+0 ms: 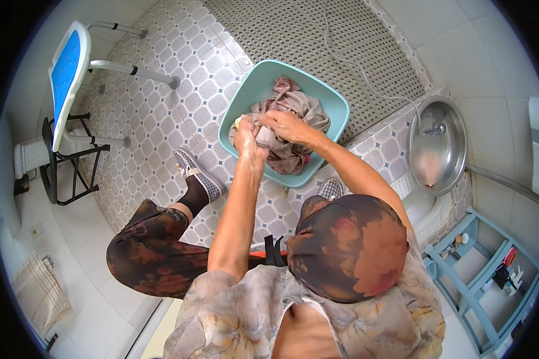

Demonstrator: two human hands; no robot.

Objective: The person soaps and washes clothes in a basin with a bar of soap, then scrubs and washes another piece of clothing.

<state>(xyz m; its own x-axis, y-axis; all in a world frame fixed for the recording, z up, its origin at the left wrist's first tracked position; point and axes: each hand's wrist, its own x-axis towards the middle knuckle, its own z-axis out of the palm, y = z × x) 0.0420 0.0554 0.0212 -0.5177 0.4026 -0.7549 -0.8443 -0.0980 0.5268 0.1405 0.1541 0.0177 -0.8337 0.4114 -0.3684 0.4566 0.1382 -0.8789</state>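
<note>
The single view comes from a head-worn wide fisheye camera facing steeply downward. The patterned shirt (221, 311) fills the lower edge at close range, and the right knee (353, 248) looms near the lens. Farther off, the turquoise washbasin (247, 90) is seen from above into its open top. Tiled floor (156, 72) extends past its left edge, a perforated mat (371, 54) past its upper-right edge.

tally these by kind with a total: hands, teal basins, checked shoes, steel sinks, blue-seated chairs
Hands: 2 (left hand, right hand)
Teal basin: 1
Checked shoes: 2 (left shoe, right shoe)
Steel sink: 1
Blue-seated chair: 1
Total: 7
</note>
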